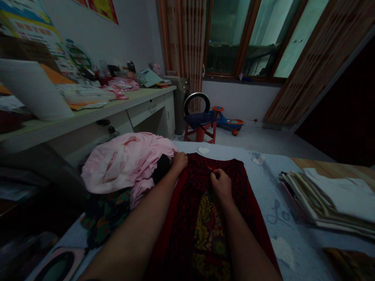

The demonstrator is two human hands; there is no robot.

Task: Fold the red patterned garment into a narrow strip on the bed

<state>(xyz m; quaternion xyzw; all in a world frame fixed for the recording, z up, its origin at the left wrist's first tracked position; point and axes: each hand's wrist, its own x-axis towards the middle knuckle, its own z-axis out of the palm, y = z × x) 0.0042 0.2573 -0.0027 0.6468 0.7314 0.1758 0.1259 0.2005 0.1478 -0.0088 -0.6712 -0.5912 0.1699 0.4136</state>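
Note:
A dark red patterned garment (187,203) lies flat on a pale blue padded tabletop (288,195), with a yellow floral panel (210,230) down its middle. My left hand (179,163) grips the garment's top left edge, beside a heap of pink fabric (125,162). My right hand (222,185) pinches the cloth near the top centre. A tiny orange-yellow speck (209,168) shows just beyond those fingers. Whether the fingers hold anything smaller, I cannot tell. Dark floral cloth (107,216) lies under the pink heap.
A stack of folded fabrics (331,199) sits at the table's right. White paper scraps (203,150) lie near the far edge. Left stands a cluttered desk (146,103) with drawers. Beyond are a red stool (200,128) and a blue ride-on toy (230,121).

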